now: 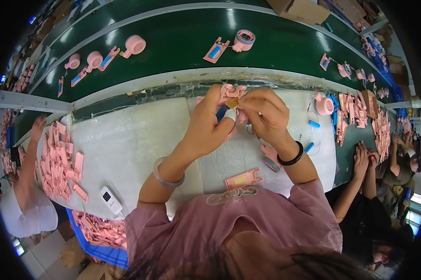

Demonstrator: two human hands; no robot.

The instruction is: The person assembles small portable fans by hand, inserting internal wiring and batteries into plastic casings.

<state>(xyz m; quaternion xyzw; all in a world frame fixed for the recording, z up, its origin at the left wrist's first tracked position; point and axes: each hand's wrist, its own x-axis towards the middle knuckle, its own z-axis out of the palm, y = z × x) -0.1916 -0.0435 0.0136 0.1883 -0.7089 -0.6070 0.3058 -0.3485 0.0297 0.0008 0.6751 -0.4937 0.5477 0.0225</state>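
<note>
My left hand [205, 128] is closed around a pink plastic housing [233, 90], held up over the middle of the table. A blue cylindrical battery [220, 113] shows beside its fingers. My right hand [269, 116] pinches a small yellow piece [232, 103] against the housing, and its fingertips partly cover that piece. Thin wires hang below the fingers. Under my right wrist lies a pink fan head with a grey ring [271, 163]. Closer to my body is another pink housing [236, 181] with a yellow strip on it.
Pink parts are heaped at left [56, 156], near a white handheld device [110, 199] and a blue bin [105, 252]. At right lie a fan head [324, 105], blue batteries [314, 124] and more housings. Beyond runs a green conveyor [182, 51] carrying assemblies. People work on both sides.
</note>
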